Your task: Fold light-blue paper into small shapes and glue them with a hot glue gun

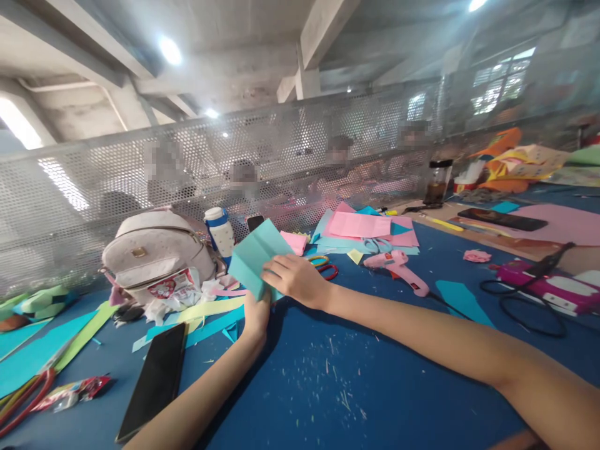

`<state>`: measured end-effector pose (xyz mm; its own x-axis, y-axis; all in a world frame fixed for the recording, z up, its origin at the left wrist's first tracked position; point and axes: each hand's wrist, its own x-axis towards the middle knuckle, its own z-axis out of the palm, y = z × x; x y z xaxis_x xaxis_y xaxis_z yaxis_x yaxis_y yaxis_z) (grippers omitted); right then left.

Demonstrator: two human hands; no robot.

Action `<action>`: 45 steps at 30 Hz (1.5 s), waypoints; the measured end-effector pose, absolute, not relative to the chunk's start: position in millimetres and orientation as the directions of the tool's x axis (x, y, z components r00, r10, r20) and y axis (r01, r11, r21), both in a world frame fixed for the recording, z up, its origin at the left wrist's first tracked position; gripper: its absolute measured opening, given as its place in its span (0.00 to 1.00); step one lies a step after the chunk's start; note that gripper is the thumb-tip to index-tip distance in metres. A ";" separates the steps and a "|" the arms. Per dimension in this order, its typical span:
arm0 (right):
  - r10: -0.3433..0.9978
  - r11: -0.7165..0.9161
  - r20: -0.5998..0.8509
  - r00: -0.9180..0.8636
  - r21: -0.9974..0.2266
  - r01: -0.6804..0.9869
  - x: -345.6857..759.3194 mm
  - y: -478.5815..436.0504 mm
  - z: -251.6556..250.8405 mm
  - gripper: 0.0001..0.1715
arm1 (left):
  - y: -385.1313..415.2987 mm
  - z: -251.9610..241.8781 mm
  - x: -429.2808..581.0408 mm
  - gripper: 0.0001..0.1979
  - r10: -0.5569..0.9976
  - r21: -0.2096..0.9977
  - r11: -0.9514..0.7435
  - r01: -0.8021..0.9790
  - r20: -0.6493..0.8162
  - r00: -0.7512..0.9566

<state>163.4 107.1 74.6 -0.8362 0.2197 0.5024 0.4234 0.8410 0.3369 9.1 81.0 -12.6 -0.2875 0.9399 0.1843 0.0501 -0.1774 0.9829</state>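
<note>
One long perforated metal screen [281, 140] to face, slanting across the back, with blurred people [340, 149] beyond it. Reaches out over a blue table [403, 406] strewn with coloured paper and tools. Near the screen, toward the left, a pale pink backpack [154, 247]. Right of centre, a paper stack [360, 225] in pink and light blue. Holds folded teal paper [255, 253] up over the table, between backpack and stack. Lays the right hand [300, 279] across its face, fingers slightly bent; cannot tell a pinch from a press there, with thumb hidden. Closes the left hand [257, 317] on its lower edge from below. Near the left hand, on the outer side, a black phone [157, 381], flat, far end just beside blue and yellow paper strips [218, 307]. Far to the right, a purple device [529, 286] with black cord [509, 312] looped in front. Past the right hand, a pink glue gun [396, 265], nozzle toward the left. At the left edge, red-handled scissors [45, 379]. Behind the teal paper, a white bottle [220, 235] with blue lid, upright beside the backpack. Just beside those scissors, a shiny wrapper [75, 392]. Between glue gun and purple device, a pink paper rose [477, 255]. Smallest of all, pale clippings [345, 400], scattered over the near middle of the table
</note>
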 end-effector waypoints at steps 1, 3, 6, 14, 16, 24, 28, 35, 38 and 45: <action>0.260 0.802 0.496 -0.829 0.368 0.472 160.7 105.8 73.6 0.15 | 81.0 -12.7 8.8 0.11 0.943 0.981 -0.177 0.080 0.192 -0.273; 0.333 0.750 0.497 -0.801 0.375 0.544 156.1 105.4 70.2 0.12 | 81.2 -12.5 7.8 0.12 0.946 0.978 -0.166 0.129 0.195 -0.261; 0.370 0.734 0.483 -0.794 0.372 0.568 154.7 109.1 65.8 0.09 | 81.9 -11.7 6.7 0.10 0.960 0.974 -0.165 0.155 0.194 -0.200; 0.418 0.747 0.439 -0.795 0.332 0.576 158.0 114.4 66.0 0.07 | 79.8 -9.2 20.9 0.03 0.974 0.973 -0.223 -0.061 0.221 -0.042; 0.434 0.757 0.424 -0.795 0.306 0.577 158.7 114.4 66.6 0.07 | 78.3 -8.3 25.7 0.06 0.975 0.965 -0.220 -0.141 0.222 -0.003; 0.485 0.794 0.384 -0.786 0.182 0.579 161.8 117.0 64.7 0.08 | 70.5 2.0 34.0 0.18 0.971 0.931 -0.194 -0.310 0.228 0.077; 0.533 0.781 0.395 -0.748 0.111 0.615 162.1 120.9 63.1 0.09 | 68.4 6.3 35.7 0.19 0.968 0.923 -0.194 -0.331 0.234 0.087; 0.579 0.762 0.427 -0.694 0.020 0.648 163.3 123.6 60.8 0.07 | 67.4 6.1 33.9 0.18 0.978 0.932 -0.162 -0.323 0.194 0.072; 0.582 0.764 0.429 -0.690 0.000 0.645 162.2 122.8 57.9 0.07 | 67.3 4.8 32.8 0.18 0.979 0.934 -0.165 -0.316 0.194 0.061; 0.595 0.769 0.423 -0.684 -0.051 0.638 161.3 121.2 54.3 0.08 | 69.0 0.5 29.5 0.18 0.977 0.933 -0.185 -0.308 0.209 0.046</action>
<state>161.3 121.2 54.3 -0.6835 0.5952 0.4226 0.6376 0.7687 -0.0513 29.5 69.0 0.5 0.0458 0.9769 0.2089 -0.3077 -0.1852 0.9333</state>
